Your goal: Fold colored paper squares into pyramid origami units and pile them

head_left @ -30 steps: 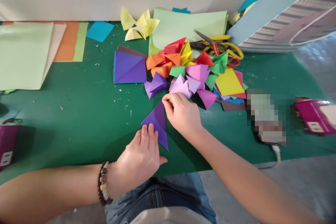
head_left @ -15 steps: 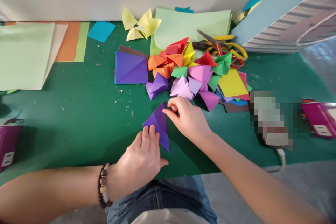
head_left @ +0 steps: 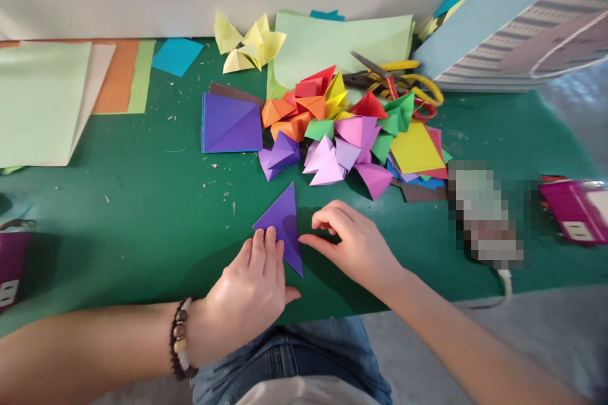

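A purple sheet of origami paper point(head_left: 284, 218), folded into a triangle, lies on the green tabletop point(head_left: 156, 221) in front of me. My left hand point(head_left: 254, 281) rests on its lower left part, fingers stretched flat and thumb out to the side. At the triangle's right edge is my right hand point(head_left: 356, 243), its thumb tip at the fold and its curled fingers apart from the thumb, with nothing between them. Beyond the triangle sit a stack of purple squares point(head_left: 232, 123) and a small folded purple piece point(head_left: 280, 155).
Behind my hands lies a pile of colourful folded paper pieces point(head_left: 339, 126). Scissors point(head_left: 430, 90) with yellow handles lie behind it. Loose squares point(head_left: 418, 149) and a blurred-out device point(head_left: 487, 215) with a cable are at right. Large paper sheets point(head_left: 38, 101) lie at left.
My right hand has moved down along the triangle's right edge, from near its top corner to about its middle. My left hand stays flat on the paper.
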`<move>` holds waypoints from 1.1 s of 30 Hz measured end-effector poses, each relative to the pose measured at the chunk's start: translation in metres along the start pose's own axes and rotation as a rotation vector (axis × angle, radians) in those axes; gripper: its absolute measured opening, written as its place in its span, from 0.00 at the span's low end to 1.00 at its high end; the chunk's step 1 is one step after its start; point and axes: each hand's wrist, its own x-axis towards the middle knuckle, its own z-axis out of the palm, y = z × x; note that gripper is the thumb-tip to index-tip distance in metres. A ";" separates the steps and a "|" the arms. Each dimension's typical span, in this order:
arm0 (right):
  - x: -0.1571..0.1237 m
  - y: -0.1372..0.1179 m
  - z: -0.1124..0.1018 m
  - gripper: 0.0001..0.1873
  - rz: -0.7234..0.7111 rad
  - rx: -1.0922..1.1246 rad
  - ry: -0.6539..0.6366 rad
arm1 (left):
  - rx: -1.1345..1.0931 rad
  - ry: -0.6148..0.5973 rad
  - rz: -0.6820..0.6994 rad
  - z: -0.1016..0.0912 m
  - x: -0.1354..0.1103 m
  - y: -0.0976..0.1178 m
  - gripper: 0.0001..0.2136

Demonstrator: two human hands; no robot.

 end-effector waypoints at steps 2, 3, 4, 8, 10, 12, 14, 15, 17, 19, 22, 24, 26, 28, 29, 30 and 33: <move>-0.006 0.000 0.000 0.10 -0.004 0.062 0.029 | -0.002 0.001 0.002 0.000 0.000 -0.001 0.27; -0.009 -0.001 0.000 0.09 0.001 0.092 0.049 | -0.005 0.007 0.002 0.000 0.001 -0.002 0.27; -0.011 -0.002 -0.001 0.06 0.008 0.113 0.072 | -0.011 0.019 0.004 0.000 0.001 -0.004 0.27; -0.001 -0.008 -0.005 0.13 -0.042 0.083 0.066 | -0.077 0.071 0.035 0.002 0.006 -0.011 0.24; 0.011 -0.013 -0.005 0.22 -0.105 0.056 -0.058 | -0.100 0.095 0.059 0.001 0.009 -0.014 0.21; 0.023 -0.018 -0.003 0.26 -0.148 0.063 -0.173 | -0.100 0.135 0.072 -0.001 0.012 -0.017 0.18; 0.030 -0.020 0.001 0.26 -0.153 0.068 -0.209 | -0.106 0.187 0.072 -0.003 0.013 -0.019 0.13; 0.031 -0.021 0.003 0.25 -0.145 0.076 -0.198 | -0.121 0.217 0.072 -0.004 0.013 -0.019 0.11; 0.028 -0.020 0.005 0.24 -0.122 0.116 -0.142 | -0.171 0.273 0.069 -0.004 0.013 -0.021 0.07; 0.023 -0.018 0.005 0.24 -0.108 0.182 -0.079 | -0.236 0.321 0.035 -0.003 0.013 -0.023 0.04; 0.015 -0.015 -0.002 0.23 -0.073 0.304 -0.001 | -0.343 0.397 0.006 0.000 0.013 -0.026 0.07; 0.012 -0.013 -0.009 0.18 -0.038 0.389 0.055 | -0.404 0.422 0.058 0.003 0.013 -0.027 0.07; 0.009 -0.010 -0.015 0.14 -0.025 0.463 0.096 | -0.428 0.369 0.123 0.005 0.013 -0.026 0.08; 0.006 -0.006 -0.018 0.13 -0.028 0.519 0.116 | -0.427 0.265 0.156 0.007 0.013 -0.025 0.15; 0.004 -0.004 -0.018 0.13 -0.027 0.543 0.117 | -0.428 0.218 0.163 0.008 0.013 -0.025 0.18; 0.001 -0.002 -0.017 0.12 -0.019 0.566 0.117 | -0.434 0.190 0.160 0.009 0.013 -0.024 0.21; -0.004 0.003 -0.014 0.11 0.028 0.618 0.114 | -0.467 0.213 0.126 0.007 0.012 -0.024 0.23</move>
